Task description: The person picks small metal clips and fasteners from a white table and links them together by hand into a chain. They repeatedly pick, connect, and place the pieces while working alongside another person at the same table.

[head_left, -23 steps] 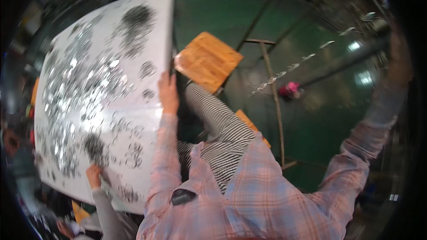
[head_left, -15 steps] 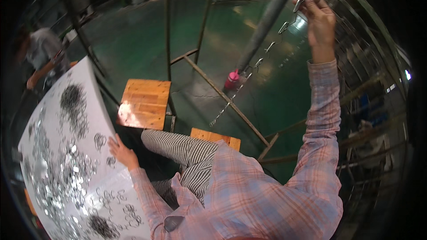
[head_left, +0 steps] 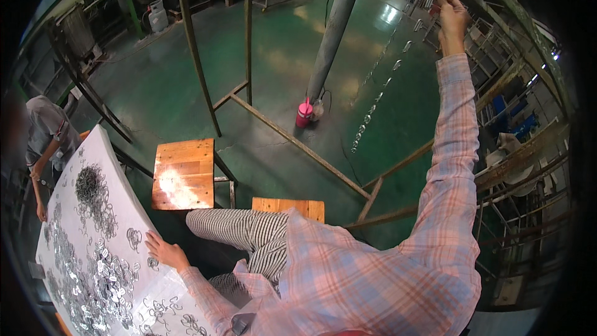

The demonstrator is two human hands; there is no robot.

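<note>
Right hand [head_left: 454, 20] now reaches farther out than in earlier frame; fingertips together, pinching top of silver chain [head_left: 397, 65]. Chain hangs from right hand, over green floor [head_left: 267, 56], now looks smaller. Left hand [head_left: 166, 252] same as before: fingers spread, resting on edge of white table [head_left: 118, 179]. Counted: one chain, one table, two wooden stools [head_left: 183, 171], one pink cup [head_left: 303, 114], one other person [head_left: 51, 127]. Metal rings [head_left: 91, 183] on table: too many to count.
</note>
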